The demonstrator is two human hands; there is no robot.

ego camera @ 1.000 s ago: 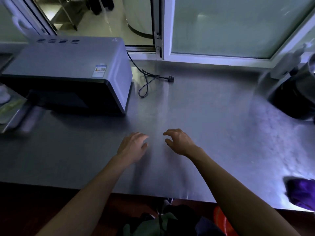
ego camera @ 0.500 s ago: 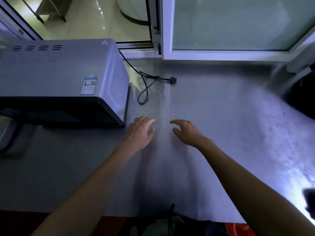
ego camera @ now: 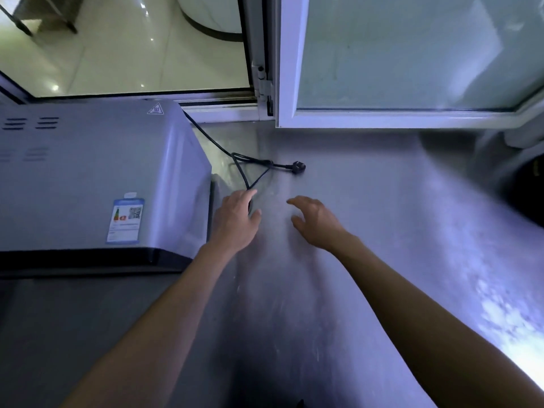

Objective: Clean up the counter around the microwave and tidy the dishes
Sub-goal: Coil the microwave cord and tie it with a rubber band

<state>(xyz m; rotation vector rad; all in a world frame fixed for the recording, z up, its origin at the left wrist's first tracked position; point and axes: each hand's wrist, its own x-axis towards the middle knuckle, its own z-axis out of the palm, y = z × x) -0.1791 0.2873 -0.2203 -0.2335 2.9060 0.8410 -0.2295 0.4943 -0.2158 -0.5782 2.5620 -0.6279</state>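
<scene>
Hot-surface warning sign (ego camera: 155, 108) on microwave (ego camera: 88, 178)

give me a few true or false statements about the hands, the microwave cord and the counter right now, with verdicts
1. The microwave stands on the counter, left of both hands. True.
2. The plug is in a wall socket. False: it lies loose on the counter.
3. The right hand holds a purple cloth. False: it holds nothing, fingers loosely curled.
4. The left hand reaches the loop of the cord. True.
5. The window frame is white. True.
</scene>
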